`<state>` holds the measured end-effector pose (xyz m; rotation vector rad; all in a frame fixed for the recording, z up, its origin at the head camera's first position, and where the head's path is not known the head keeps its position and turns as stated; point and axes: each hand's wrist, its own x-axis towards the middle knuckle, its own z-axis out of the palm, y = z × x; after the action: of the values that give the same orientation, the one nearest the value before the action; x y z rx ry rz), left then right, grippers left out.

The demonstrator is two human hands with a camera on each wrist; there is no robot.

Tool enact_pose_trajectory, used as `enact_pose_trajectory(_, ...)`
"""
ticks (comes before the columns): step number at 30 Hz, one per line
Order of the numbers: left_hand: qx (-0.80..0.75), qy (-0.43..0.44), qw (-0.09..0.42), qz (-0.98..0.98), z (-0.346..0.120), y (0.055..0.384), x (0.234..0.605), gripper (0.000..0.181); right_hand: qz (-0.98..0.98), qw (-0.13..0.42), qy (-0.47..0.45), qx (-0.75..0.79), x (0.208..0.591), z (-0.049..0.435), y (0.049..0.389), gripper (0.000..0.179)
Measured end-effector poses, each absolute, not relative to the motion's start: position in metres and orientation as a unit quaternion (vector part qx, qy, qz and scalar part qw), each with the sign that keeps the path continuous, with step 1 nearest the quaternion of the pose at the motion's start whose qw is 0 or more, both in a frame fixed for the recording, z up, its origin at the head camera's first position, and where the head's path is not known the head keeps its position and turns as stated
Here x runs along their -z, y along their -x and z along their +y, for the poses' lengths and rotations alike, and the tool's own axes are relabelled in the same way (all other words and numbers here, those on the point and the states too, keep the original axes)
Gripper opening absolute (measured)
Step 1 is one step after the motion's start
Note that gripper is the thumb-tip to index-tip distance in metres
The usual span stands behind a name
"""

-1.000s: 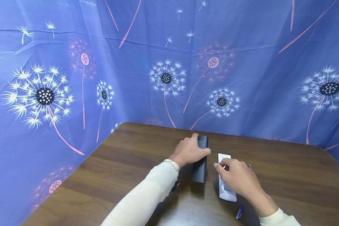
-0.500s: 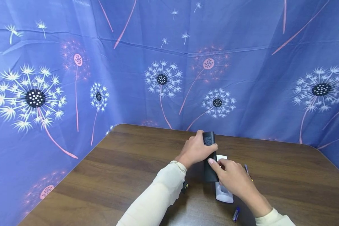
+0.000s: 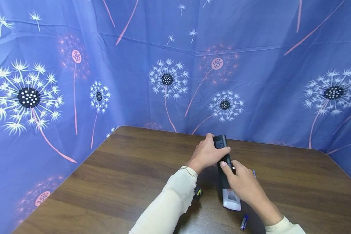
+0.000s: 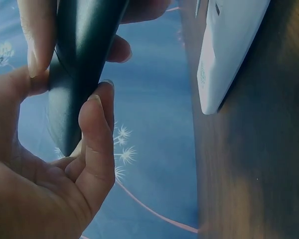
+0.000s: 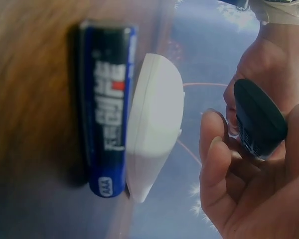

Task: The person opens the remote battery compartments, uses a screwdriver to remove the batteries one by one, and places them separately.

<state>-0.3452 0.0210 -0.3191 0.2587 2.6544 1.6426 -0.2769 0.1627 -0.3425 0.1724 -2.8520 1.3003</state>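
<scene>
A black remote control (image 3: 224, 181) with small printed text at its far end is tilted above the table, held in both hands. My left hand (image 3: 205, 155) grips its far part, thumb across the face. My right hand (image 3: 247, 183) pinches the nearer part, thumb on top. In the left wrist view a seam crosses the black remote (image 4: 82, 59) between the fingers. Below it lies a white remote control (image 3: 231, 201), partly covered, with a recess showing near its close end. A blue AAA battery (image 5: 109, 109) lies beside the white remote.
A black-and-yellow object (image 3: 198, 193) lies by the left forearm, mostly hidden. A slim bluish item (image 3: 254, 174) pokes out behind the right hand. The brown wooden table (image 3: 128, 162) ends at a blue dandelion-print curtain (image 3: 134, 81).
The left hand has carried the black remote to the right, over the white one. The right hand has moved from above the white remote to take hold of the black one.
</scene>
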Motion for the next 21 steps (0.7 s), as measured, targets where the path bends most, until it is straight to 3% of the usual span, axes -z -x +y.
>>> enact_pose_trajectory(21,-0.6,-0.067,0.033,0.797,0.0127,0.3456,0.3259,0.064,-0.878,-0.009,-0.052,-0.476,0.3476,0.1594,0.278,0.05)
